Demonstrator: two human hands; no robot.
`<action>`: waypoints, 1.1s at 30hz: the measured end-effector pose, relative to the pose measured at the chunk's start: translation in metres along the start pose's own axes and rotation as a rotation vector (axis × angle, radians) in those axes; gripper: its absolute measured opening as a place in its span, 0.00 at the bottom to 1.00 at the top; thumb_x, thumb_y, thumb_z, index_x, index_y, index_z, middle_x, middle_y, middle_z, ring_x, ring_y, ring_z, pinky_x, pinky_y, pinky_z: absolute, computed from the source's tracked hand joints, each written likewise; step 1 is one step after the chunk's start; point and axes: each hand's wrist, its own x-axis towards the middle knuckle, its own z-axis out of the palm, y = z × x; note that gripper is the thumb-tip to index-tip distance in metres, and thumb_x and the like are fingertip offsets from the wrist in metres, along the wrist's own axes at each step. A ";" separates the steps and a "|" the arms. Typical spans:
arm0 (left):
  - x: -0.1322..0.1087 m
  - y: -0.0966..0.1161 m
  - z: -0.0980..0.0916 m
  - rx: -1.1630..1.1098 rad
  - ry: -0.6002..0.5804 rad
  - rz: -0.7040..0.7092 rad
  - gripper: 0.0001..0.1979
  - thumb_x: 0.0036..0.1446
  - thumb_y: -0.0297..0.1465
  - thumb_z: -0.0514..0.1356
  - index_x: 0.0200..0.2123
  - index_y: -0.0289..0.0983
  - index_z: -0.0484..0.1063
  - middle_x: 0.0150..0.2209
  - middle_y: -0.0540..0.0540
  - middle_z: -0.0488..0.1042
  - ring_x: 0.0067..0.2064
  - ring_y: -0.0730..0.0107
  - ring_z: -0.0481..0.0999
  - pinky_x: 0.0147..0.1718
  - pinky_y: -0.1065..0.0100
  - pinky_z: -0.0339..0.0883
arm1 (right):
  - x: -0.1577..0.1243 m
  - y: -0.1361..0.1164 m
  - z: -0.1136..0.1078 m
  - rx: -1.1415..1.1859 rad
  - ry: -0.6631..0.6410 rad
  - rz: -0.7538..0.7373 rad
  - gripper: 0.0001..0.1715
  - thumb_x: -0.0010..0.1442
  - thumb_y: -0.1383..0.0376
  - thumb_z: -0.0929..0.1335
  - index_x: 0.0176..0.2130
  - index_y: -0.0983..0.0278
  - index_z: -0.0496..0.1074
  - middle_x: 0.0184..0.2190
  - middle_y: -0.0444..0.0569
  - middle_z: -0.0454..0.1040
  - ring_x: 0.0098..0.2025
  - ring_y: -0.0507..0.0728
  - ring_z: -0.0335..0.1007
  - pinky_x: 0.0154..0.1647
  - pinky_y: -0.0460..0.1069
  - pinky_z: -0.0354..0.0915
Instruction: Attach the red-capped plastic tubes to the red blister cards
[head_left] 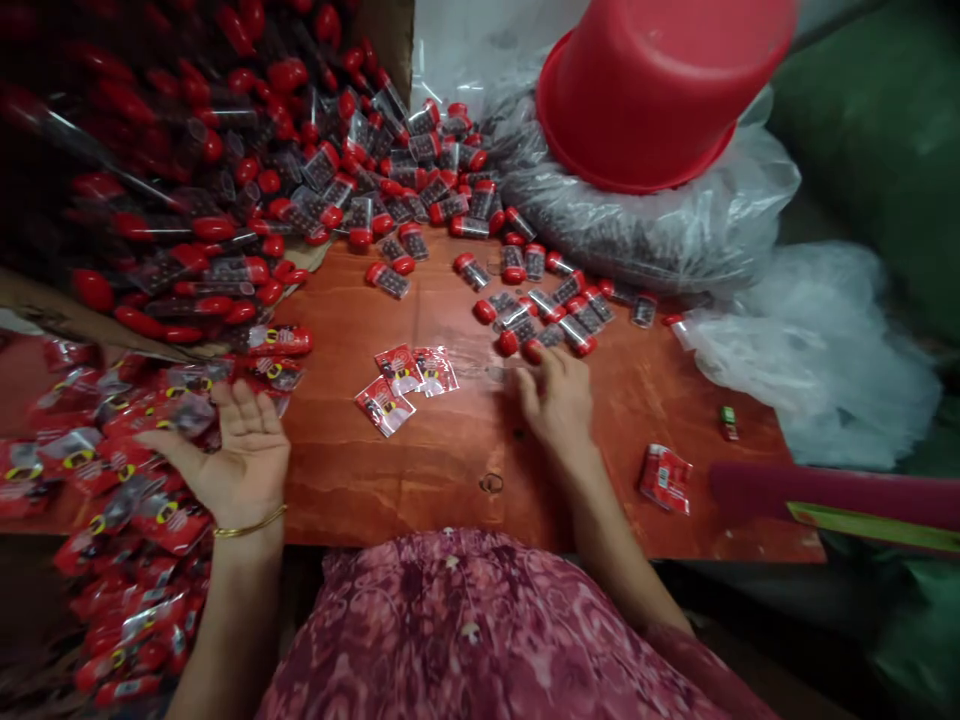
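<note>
Vials (pixel 541 322) at right hand's (pixel 559 400) fingertips

My left hand (pixel 238 455) lies palm up, fingers loosely spread and holding nothing. My right hand (pixel 556 398) is stretched forward palm down, fingers extended, wrist straight, forearm bare.

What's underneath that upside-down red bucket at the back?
The red bucket rests tilted on a clear plastic bag of dark contents. What sits directly beneath the bucket is hidden.

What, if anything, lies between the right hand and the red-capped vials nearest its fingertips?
Nothing visible does. The right hand rests on the table, its fingertips right at the nearest red-capped vials.
</note>
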 end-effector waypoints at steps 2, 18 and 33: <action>-0.001 -0.001 0.001 0.052 -0.057 -0.016 0.25 0.54 0.54 0.48 0.30 0.40 0.71 0.27 0.57 0.79 0.32 0.78 0.78 0.37 0.77 0.70 | -0.010 0.022 -0.001 -0.139 -0.074 0.073 0.20 0.61 0.58 0.60 0.45 0.68 0.69 0.43 0.60 0.69 0.43 0.63 0.63 0.43 0.57 0.60; 0.019 -0.092 0.043 1.871 -0.544 0.670 0.12 0.55 0.36 0.55 0.39 0.46 0.77 0.55 0.44 0.69 0.62 0.49 0.56 0.59 0.43 0.39 | -0.012 -0.019 0.015 0.106 0.049 -0.032 0.15 0.60 0.60 0.61 0.44 0.63 0.70 0.51 0.59 0.66 0.53 0.64 0.59 0.52 0.61 0.56; -0.031 -0.081 0.066 1.446 -0.533 0.638 0.11 0.52 0.36 0.58 0.38 0.44 0.78 0.52 0.44 0.71 0.60 0.52 0.61 0.59 0.47 0.45 | 0.005 -0.091 0.018 1.154 -0.287 0.275 0.16 0.58 0.52 0.63 0.34 0.63 0.68 0.29 0.45 0.71 0.30 0.52 0.65 0.32 0.47 0.64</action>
